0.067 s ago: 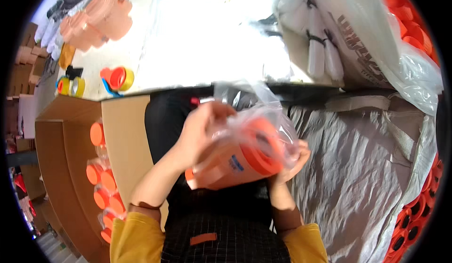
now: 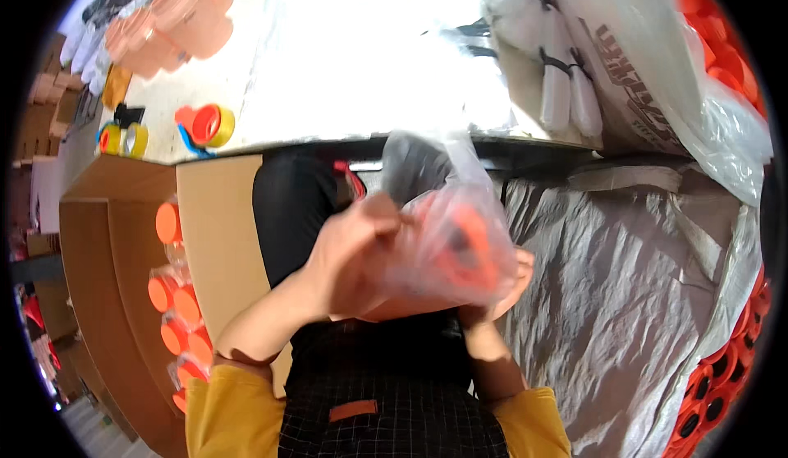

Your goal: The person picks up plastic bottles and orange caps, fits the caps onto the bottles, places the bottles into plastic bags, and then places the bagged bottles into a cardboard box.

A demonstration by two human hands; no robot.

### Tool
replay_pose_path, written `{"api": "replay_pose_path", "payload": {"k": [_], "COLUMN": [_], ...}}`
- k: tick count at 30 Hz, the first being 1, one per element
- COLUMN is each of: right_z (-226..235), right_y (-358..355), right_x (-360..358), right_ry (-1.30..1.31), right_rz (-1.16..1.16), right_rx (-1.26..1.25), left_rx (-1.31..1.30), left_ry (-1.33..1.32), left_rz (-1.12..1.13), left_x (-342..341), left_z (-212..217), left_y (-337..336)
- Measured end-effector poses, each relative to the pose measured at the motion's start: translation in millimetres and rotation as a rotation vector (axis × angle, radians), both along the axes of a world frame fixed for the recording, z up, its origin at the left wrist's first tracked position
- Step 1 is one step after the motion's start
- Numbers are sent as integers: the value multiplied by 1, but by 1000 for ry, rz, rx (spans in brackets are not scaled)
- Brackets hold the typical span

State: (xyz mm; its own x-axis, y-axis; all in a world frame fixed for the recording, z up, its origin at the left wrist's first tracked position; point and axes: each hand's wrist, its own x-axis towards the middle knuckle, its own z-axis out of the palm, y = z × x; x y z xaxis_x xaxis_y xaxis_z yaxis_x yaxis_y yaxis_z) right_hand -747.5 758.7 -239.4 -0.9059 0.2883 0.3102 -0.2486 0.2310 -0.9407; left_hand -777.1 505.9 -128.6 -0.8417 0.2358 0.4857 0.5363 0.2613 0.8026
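Gripping clear plastic bag point(image 2: 447, 236) with orange item inside: left hand point(image 2: 353, 257) closed on bag's side, right hand point(image 2: 501, 290) cupped beneath, above lap, near white table point(image 2: 353, 64).

Blur now smears the clear plastic bag point(image 2: 447, 245) held above the person's lap, where a tenth of a second earlier its orange lidded container showed sharply. The left hand point(image 2: 353, 257) has slid across the front of the bag, covering more of its near side, and its grip closes around the bag's left edge. The bag's twisted neck stands taller against the desk point(image 2: 345, 72) edge. The right hand point(image 2: 501, 294) sits lower beneath the bag.
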Motion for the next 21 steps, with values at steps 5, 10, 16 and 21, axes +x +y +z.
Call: {"api": "replay_pose_path", "payload": {"k": [5,10,16,21], "right_z": [2,-12,-26,28], "right_y": [-20,-73,-105,-178], "right_x": [0,33,44,42], "right_ry": [231,-493,-613,-366], "right_rz": [225,670,1188,1225], "right_rx": [-18,-515,36,94], "left_rx": [-305,-236,-429,-436], "left_ry": [-386,-109,-253,-112], "left_rz": [254,546,768,914], "left_x": [96,138,189,209], "left_z": [-7,-38,-74,-85], "left_y": [-19,-33,-53,-77]}}
